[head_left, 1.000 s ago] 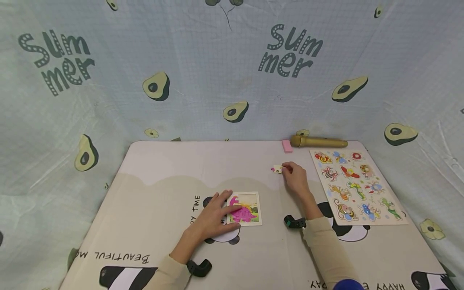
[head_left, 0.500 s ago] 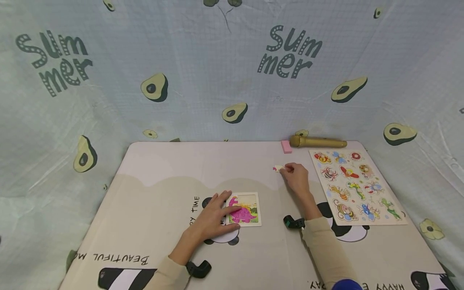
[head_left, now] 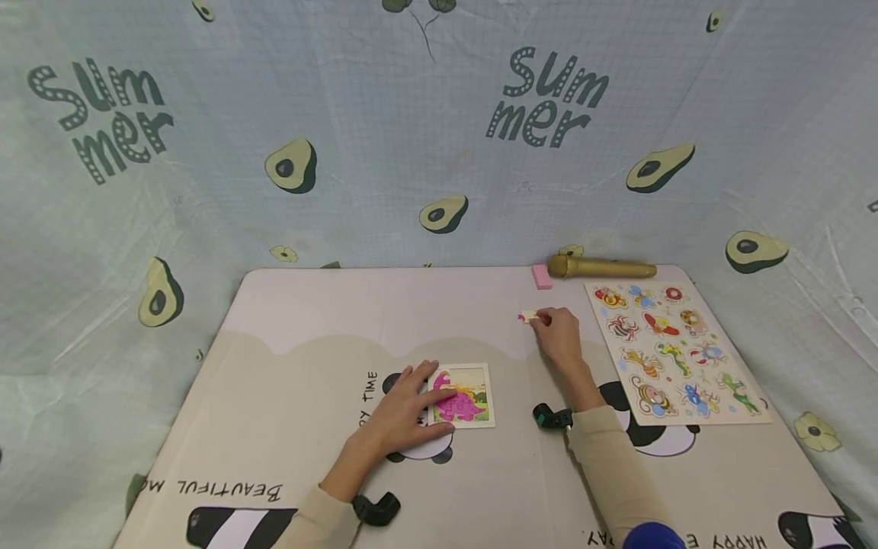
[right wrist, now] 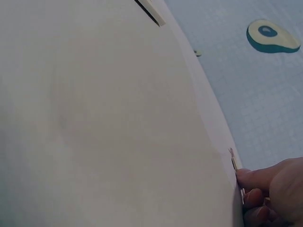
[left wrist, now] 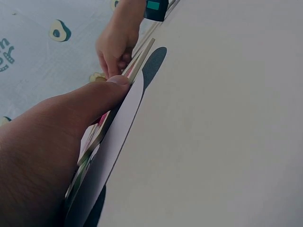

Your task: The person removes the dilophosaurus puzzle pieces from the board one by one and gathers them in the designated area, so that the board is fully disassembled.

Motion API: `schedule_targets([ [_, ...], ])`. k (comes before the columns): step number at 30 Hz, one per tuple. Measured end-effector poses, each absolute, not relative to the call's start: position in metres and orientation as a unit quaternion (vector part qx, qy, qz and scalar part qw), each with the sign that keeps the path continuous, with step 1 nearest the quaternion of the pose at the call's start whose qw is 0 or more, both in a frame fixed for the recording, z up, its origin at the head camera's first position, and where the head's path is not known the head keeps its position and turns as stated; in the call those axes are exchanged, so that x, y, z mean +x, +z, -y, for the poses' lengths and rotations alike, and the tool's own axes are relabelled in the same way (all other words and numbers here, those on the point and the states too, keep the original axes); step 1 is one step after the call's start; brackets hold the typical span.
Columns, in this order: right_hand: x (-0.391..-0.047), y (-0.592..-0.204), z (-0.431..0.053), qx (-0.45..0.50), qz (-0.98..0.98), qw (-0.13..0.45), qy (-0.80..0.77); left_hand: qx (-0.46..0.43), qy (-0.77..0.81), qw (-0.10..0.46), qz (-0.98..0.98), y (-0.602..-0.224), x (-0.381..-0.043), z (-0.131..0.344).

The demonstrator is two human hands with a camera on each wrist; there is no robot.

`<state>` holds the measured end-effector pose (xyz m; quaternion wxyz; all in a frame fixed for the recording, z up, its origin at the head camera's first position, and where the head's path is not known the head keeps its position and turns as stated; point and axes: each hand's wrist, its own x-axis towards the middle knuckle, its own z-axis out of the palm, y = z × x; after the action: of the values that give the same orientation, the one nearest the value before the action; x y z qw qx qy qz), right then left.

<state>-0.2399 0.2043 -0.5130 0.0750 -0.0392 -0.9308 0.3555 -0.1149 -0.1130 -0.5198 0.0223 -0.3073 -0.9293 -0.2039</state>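
Observation:
In the head view, my left hand (head_left: 398, 415) lies over the left part of a small framed jigsaw puzzle (head_left: 473, 408) with a pink dinosaur picture, its fingers spread and fairly straight. The left wrist view shows that thumb (left wrist: 116, 81) along the puzzle's near edge. Farther off to the right, my right hand (head_left: 562, 339) pinches a small puzzle piece (head_left: 526, 316), pale with a pink bit at its tip. Thumb and curled fingers hide part of the piece (right wrist: 235, 163) in the right wrist view. Whether it touches the tabletop is hard to tell.
A large board of insect pictures (head_left: 679, 358) lies on the right of the table. Behind it are a gold microphone-shaped object (head_left: 604, 268) and a pink block (head_left: 542, 277). A printed cloth (head_left: 370, 137) hangs behind the table's back edge (head_left: 384, 268).
My right fingers have closed further over the puzzle piece, which looks tilted and more covered, and have shifted slightly. My left hand and the framed puzzle have stayed put.

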Motion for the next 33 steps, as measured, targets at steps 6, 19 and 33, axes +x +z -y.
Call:
schedule_targets([
  [6,-0.24,-0.509,-0.205,-0.026,0.93,0.078,0.359,-0.308,-0.208,0.021,0.928,-0.52,-0.115,0.112],
  [19,-0.231,-0.5,-0.204,-0.031,0.922,0.042,0.383,-0.308,-0.216,0.009,0.926,-0.519,-0.11,0.111],
  [33,-0.209,-0.484,-0.172,0.019,0.916,0.052,0.398,-0.278,-0.267,-0.013,0.923,-0.519,-0.097,0.114],
])
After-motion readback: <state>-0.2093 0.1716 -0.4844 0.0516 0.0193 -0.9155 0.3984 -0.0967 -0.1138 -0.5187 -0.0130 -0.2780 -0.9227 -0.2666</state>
